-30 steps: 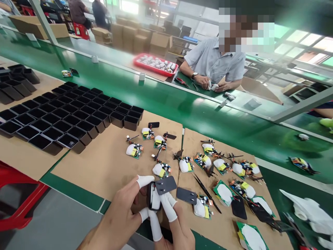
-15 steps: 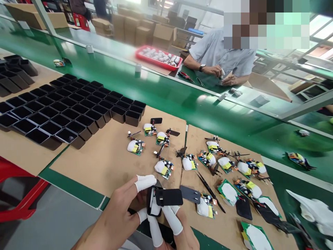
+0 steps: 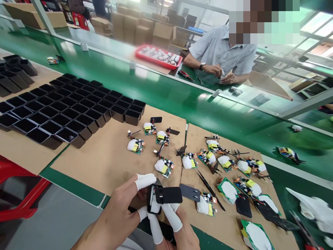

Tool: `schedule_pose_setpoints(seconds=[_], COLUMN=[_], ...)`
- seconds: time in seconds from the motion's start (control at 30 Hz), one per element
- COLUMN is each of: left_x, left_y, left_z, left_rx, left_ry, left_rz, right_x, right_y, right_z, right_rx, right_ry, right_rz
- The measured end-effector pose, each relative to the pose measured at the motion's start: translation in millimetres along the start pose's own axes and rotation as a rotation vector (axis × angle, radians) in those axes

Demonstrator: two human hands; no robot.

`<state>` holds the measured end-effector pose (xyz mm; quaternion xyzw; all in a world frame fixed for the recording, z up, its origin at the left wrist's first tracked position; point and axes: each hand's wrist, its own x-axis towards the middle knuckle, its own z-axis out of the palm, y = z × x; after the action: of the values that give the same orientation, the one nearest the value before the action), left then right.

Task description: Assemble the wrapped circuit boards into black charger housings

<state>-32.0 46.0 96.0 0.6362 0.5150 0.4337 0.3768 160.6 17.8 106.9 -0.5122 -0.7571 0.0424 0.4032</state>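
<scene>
The left hand (image 3: 114, 210) holds a small black box (image 3: 150, 205) tight between its fingers and thumb. The right hand (image 3: 183, 231) touches the box from the near side, with fingers under a flat black lid (image 3: 173, 195); whether it squeezes is hard to tell. White caps (image 3: 146, 181) cover fingers on both hands. Just right of the grip lies another black lid (image 3: 189, 192), then black tweezers (image 3: 210, 190). A lumpy white-and-green part (image 3: 163, 167) lies just past the grip. Farther left stand rows of black boxes (image 3: 132, 118).

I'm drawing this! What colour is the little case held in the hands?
The little case is black, clearest in the head view.
</scene>
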Motion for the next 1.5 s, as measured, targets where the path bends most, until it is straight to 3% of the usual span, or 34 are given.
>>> schedule_pose_setpoints(seconds=[0.83, 1.03, 1.2, 1.37, 1.5], left_x=[9, 9, 2, 3, 3], left_y=[16, 19, 14, 15, 12], left_z=[1.7, 9.9, 21.0, 19.3, 3.8], left_rx=[-0.049, 0.017, 0.07, 0.017, -0.099], left_ry=[0.034, 0.106, 0.172, 0.134, -0.003], left_rz=[-0.041, -0.096, -0.1, -0.121, -0.146], right_x=[-13, -18, -17, -12, 5], right_y=[10, 19, 14, 21, 32], right_z=[8, 13, 17, 10, -15], right_rx=[0.062, -0.01, 0.0, 0.056, 0.176], right_ry=[0.019, -0.031, 0.074, 0.019, 0.001], right_rz=[0.0, -0.076, -0.035, -0.084, 0.096])
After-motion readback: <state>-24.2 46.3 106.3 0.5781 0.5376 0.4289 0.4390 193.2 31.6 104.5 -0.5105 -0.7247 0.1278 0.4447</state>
